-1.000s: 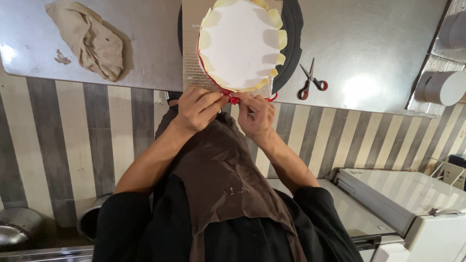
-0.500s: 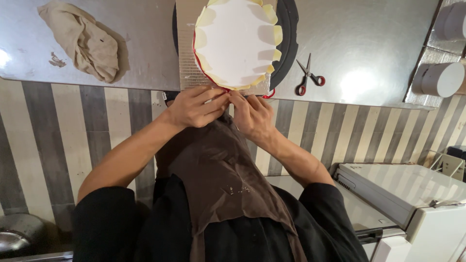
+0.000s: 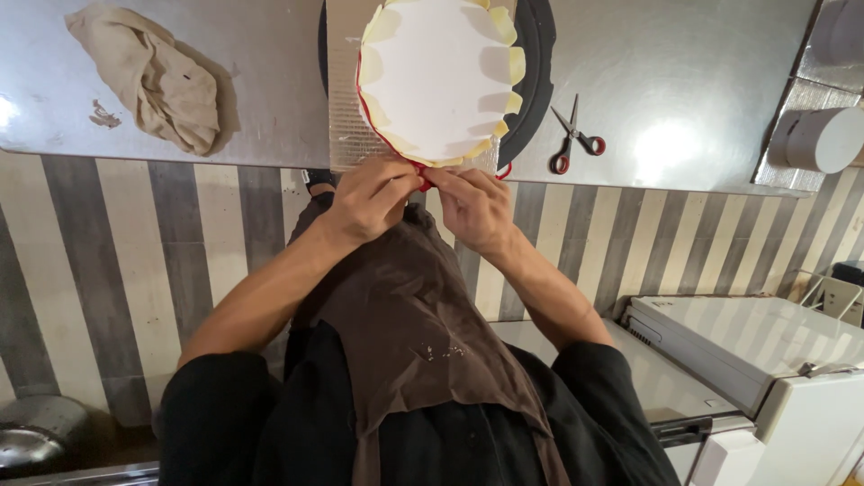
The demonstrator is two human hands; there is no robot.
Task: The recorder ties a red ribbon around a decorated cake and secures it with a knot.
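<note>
My hands have crept a little along the near rim since a moment ago.

My left hand [image 3: 373,200] and right hand [image 3: 472,209] both pinch the red edge of the round white paper-lined mould [image 3: 438,79] on the steel surface [image 3: 702,81], red-handled scissors [image 3: 573,139] to the right, crumpled beige cloth [image 3: 153,74] well left.

Warm overhead glare, sharp, wide-angle warping
</note>
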